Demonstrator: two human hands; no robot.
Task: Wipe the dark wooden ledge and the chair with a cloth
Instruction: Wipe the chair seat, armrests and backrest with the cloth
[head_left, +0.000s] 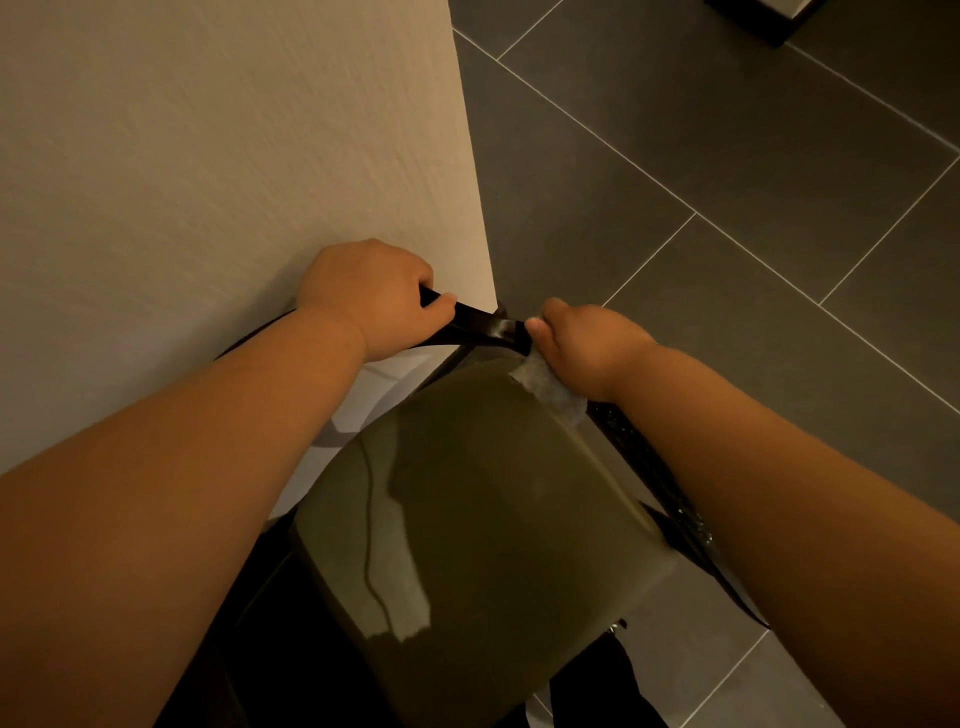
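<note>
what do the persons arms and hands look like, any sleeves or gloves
Both arms are bare to the frame edge; no sleeves show. The left hand and right hand wear no gloves, and no watch, bracelet or ring is visible on the wrists or the fingers that show.

Chair (483, 519) stands by wall (208, 156) at left; floor (727, 208) lies right and beyond. Left hand (371, 299) grips rail (488, 327) at its left part, right hand (587, 348) at its right end, with cloth (550, 387) beneath that hand.
</note>
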